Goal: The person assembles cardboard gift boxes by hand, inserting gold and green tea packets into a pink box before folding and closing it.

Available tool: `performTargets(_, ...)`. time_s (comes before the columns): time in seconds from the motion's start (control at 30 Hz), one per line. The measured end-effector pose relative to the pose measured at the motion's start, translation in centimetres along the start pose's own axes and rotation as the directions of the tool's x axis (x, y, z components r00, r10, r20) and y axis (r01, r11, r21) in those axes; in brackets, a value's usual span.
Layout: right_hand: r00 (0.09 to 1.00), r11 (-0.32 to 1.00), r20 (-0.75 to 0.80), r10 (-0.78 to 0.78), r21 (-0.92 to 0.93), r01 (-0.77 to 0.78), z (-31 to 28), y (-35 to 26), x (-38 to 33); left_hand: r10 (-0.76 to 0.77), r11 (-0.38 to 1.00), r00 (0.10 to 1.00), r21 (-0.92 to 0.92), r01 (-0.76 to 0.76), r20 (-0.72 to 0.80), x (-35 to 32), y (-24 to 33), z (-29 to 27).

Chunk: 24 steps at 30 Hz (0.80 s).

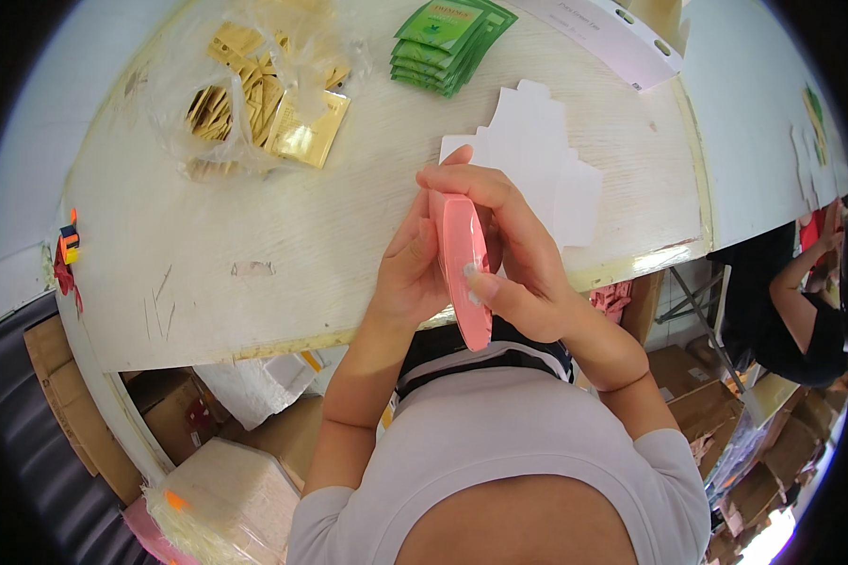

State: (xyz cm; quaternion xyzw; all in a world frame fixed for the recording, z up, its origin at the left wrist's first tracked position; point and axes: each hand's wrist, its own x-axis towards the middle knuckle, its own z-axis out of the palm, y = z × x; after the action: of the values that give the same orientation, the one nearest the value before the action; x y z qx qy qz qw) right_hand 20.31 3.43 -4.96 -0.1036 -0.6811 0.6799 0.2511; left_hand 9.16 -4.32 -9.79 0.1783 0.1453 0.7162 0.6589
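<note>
Between my two hands, above the table's front edge, is a narrow pink box (pixel 464 259), seen along its thin side. My left hand (pixel 413 259) presses against its left face, fingers reaching up along it. My right hand (pixel 523 250) wraps the other side, its fingers over the far end and its thumb on the near part. Just beyond my hands lies a flat white unfolded carton (pixel 537 151), partly covered by them. A stack of green sachets (pixel 448 42) sits farther back. To the left, a clear plastic bag (pixel 174 104) spills gold sachets (pixel 306 127).
The pale worn table (pixel 207 226) curves around in front of me. A white box with oval holes (pixel 622 42) stands at the back right. At the far right another person's arm (pixel 796 292) shows. Cardboard boxes (pixel 174 414) and a wrapped bundle (pixel 240 494) are below on the left.
</note>
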Motion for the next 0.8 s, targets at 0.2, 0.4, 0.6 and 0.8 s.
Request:
performTargets(0.2, 0.983, 0.985, -0.096, -0.158, 0.053, 0.163, 0.4, 0.9, 0.4, -0.023, 0.999, 0.999, 0.033, 0.024, -0.034, -0.3, 0.3, 0.4)
performTargets(0.4, 0.984, 0.984, -0.104, -0.147, 0.086, 0.156, 0.0, 1.2, 0.7, -0.036, 0.999, 0.998, 0.020, 0.037, -0.051, -0.3, 0.3, 0.7)
performTargets(0.6, 0.995, 0.985, -0.074, -0.070, 0.153, 0.080, 0.0, 0.6, 0.7, -0.084, 0.996, 0.995, 0.021, 0.085, -0.058, -0.4, 0.7, 1.0)
performTargets(0.8, 0.987, 0.985, -0.127, -0.097, 0.127, 0.113, 0.6, 1.1, 0.7, -0.076, 0.996, 0.997, 0.037, 0.076, -0.010, -0.2, 0.5, 0.8)
